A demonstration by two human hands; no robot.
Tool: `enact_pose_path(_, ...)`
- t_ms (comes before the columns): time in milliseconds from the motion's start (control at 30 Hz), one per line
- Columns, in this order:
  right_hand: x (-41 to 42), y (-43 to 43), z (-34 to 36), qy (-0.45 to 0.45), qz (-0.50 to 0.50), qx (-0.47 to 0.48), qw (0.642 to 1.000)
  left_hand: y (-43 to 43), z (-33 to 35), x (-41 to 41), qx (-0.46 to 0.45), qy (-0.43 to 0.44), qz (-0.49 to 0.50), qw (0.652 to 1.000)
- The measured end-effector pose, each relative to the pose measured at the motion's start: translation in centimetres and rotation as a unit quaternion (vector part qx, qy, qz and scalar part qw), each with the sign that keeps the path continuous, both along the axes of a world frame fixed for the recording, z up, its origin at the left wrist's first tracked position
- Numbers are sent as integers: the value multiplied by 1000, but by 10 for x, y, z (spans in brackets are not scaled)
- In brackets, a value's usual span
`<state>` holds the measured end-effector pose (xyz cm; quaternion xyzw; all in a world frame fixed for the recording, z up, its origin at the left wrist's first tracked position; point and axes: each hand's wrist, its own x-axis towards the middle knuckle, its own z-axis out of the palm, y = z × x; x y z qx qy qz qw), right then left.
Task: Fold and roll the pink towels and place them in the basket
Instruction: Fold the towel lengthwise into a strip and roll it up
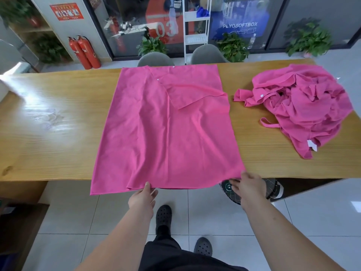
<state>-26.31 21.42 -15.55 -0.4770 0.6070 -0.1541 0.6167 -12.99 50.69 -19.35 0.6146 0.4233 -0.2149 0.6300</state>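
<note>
A large pink towel (156,130) lies spread flat across the middle of the wooden table (58,124), its near edge hanging over the table's front. Its far right corner is folded inward. My left hand (143,198) pinches the near edge left of centre, thumb on top. My right hand (247,185) grips the near right corner at the table's edge. A crumpled heap of pink towels (304,106) sits on the right part of the table. No basket is visible.
Two grey chairs (156,59) stand behind the table's far side. A white object (4,85) lies at the far left edge. A dark round object (232,190) sits on the floor under the table near my right hand. My feet (164,216) stand on pale tiles.
</note>
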Motion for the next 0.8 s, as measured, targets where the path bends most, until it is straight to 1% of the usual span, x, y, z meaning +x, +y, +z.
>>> enact_pose_path(33,6,2,13,-15,24,-77,997,1,0,0,-4,-12,4,1000)
enact_pose_path(100,14,6,42,-54,89,-232,967,4,2,-1,-22,-44,13,999)
enact_pose_path(133,13,9,52,-70,102,-280,952,4,4,-3,-31,-58,12,998)
enact_pose_path(167,11,9,51,-63,99,-287,951,3,5,-5,-37,-65,9,997)
enact_pose_path(200,6,9,45,-46,82,-268,959,3,6,-8,-38,-62,3,997)
enact_pose_path(233,1,9,30,-40,41,-196,979,2,5,-10,-35,-53,-4,998)
enact_pose_path(267,-4,9,17,-52,-11,-96,994,2,3,-12,-33,-40,-12,999)
enact_pose_path(300,-10,9,1,-68,-57,-6,996,3,2,-13,-33,-25,-19,999)
enact_pose_path(333,-14,10,-10,-77,-90,59,991,5,1,-13,-40,-13,-25,999)
enact_pose_path(367,-17,10,-18,-76,-99,101,987,7,0,-12,-53,-4,-31,998)
enact_pose_path(467,-24,21,-28,-85,-65,154,982,18,0,-11,-84,9,-45,995)
enact_pose_path(567,-20,39,-30,-89,-28,186,978,34,0,-5,-82,19,-21,996)
enact_pose_path(800,21,99,-30,-104,3,240,965,83,-2,28,-84,10,12,996)
